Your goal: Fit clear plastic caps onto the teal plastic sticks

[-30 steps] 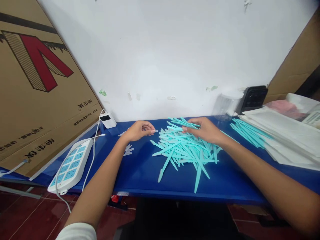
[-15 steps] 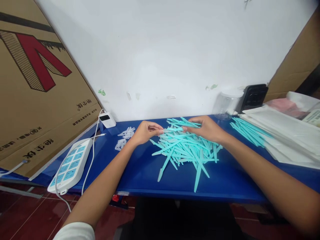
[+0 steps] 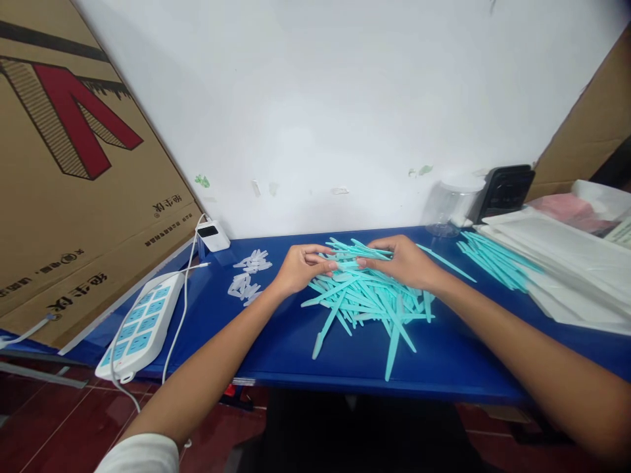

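Observation:
A loose heap of turquoise eyebrow razors (image 3: 367, 299) lies on the blue table. My left hand (image 3: 303, 269) is over its left side, thumb and fingers pinched on one end of a razor. From the right, my right hand (image 3: 401, 263) pinches the other end between thumb and fingers. The held razor is partly hidden by the fingertips and blends into the heap behind. Just right of my right hand, a single razor (image 3: 446, 263) lies apart on the table. Small clear plastic pieces (image 3: 251, 261), like blade caps, are scattered left of my left hand.
More razors (image 3: 495, 259) lie in a row beside a stack of white sheets (image 3: 582, 263). A clear jar (image 3: 453, 207) and a black stand (image 3: 505, 190) stand by the wall. Leftward are a power strip (image 3: 142, 325), a white device (image 3: 213, 235) and a large carton (image 3: 89, 197).
A single razor now lies on the table right of my right hand, where bare table showed before. My left hand has shifted slightly right, and the two hands' fingertips are closer together.

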The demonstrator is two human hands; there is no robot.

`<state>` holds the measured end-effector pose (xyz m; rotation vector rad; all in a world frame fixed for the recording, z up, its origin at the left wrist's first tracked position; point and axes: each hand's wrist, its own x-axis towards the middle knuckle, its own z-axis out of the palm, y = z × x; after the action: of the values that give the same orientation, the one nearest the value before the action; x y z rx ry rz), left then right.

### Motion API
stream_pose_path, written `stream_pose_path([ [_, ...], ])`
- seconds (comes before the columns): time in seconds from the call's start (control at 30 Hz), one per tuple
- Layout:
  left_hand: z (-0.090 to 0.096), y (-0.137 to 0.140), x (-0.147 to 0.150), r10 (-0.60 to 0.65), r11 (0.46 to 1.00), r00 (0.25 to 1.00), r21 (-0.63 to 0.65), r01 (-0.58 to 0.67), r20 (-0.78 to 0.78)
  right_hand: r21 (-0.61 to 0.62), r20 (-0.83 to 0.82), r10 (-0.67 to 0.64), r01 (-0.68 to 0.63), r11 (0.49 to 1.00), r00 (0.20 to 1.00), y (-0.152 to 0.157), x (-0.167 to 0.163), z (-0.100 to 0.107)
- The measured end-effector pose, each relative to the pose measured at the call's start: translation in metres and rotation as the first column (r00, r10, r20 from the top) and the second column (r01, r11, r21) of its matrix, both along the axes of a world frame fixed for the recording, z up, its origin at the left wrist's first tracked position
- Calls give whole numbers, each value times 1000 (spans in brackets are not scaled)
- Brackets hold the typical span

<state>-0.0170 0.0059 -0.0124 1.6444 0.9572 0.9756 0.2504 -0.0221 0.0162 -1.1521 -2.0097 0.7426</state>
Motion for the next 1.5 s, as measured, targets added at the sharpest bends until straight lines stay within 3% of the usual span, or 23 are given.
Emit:
stream_pose_path([
  [0.2, 1, -2, 2, 3, 1000, 1000, 7, -3, -10, 0, 11, 8, -8, 1000, 1000, -1, -1, -1],
  [0.37, -1, 2, 1, -14, 999, 998, 47, 17, -60, -5, -40, -65, 65, 998, 997, 4, 1, -3],
  [0.67, -3, 9, -6, 77, 973, 951, 230, -6, -301, 98, -88, -193, 202, 975, 977, 17, 11, -10],
  [0.9, -3, 7, -6, 155, 899, 885, 434, 57, -438, 113, -41, -275, 277, 954, 961, 17, 14, -8],
  [1.1, 4, 12, -13, 225, 824, 824, 552, 123, -520, 167, -1, -444, 438, 883, 896, 25, 24, -12],
  [1.2, 19, 22, -41, 330, 829, 706, 549, 101, -627, 181, -2, -463, 455, 872, 886, 26, 25, -11],
  [1.3, 32, 36, -85, 337, 921, 470, 388, 13, -816, 187, -12, -449, 443, 877, 893, 26, 24, -11],
  [1.37, 35, 44, -112, 293, 955, 365, 285, -78, -883, 190, -14, -441, 436, 880, 897, 26, 24, -12],
  [1.5, 30, 54, -135, 215, 974, 353, 171, -152, -911, 182, -17, -432, 427, 886, 902, 25, 23, -11],
])
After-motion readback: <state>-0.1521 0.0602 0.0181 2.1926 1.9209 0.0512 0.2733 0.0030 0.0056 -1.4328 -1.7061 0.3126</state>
